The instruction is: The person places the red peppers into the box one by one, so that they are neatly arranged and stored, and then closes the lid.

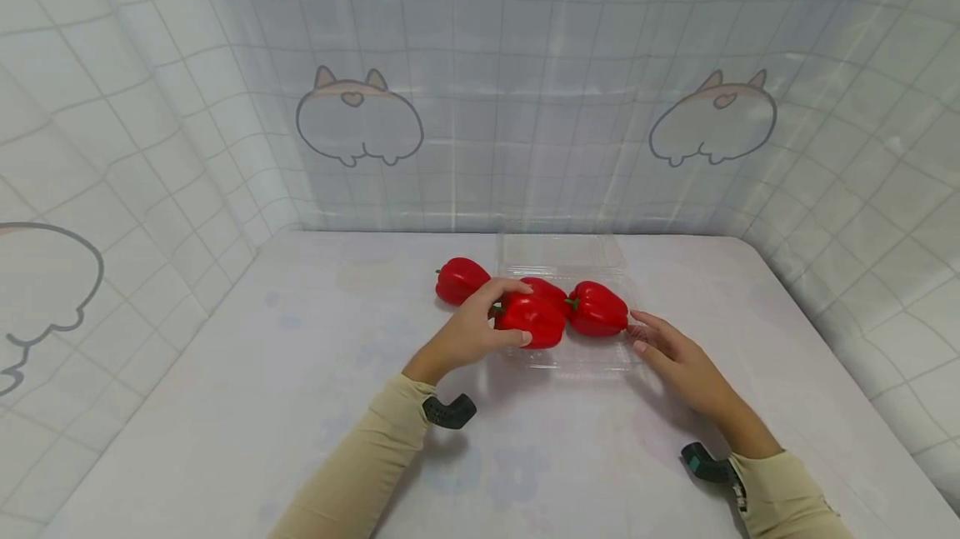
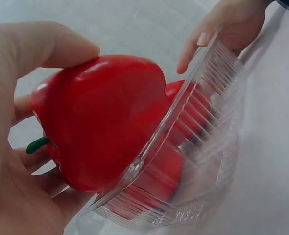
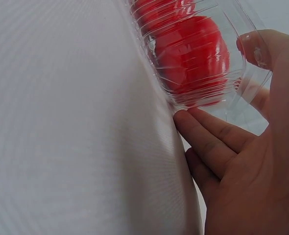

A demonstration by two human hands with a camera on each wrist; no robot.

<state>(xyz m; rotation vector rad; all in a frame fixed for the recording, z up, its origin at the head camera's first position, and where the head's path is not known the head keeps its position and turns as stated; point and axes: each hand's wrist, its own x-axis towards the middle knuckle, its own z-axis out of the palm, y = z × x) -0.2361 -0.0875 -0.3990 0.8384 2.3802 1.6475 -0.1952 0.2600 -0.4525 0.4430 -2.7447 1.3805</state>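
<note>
My left hand [image 1: 468, 331] grips a red bell pepper [image 1: 534, 324], thumb on one side and fingers on the other, over the left part of a clear plastic clamshell box [image 1: 592, 358]. In the left wrist view this pepper [image 2: 105, 117] overlaps the box rim, its green stem toward my palm. Two more red bell peppers are in the box; one [image 1: 597, 310] lies at the right, the other [image 1: 546, 289] is partly hidden behind the held pepper. At the box's right end, my right hand [image 1: 686, 372] touches its side with thumb and fingers, which are fairly straight in the right wrist view.
Another red bell pepper [image 1: 461, 281] lies on the white table [image 1: 337, 406] left of the box. The box's clear lid [image 1: 558, 252] lies folded back at the rear. White gridded curtains [image 1: 536, 106] enclose the table's back and sides.
</note>
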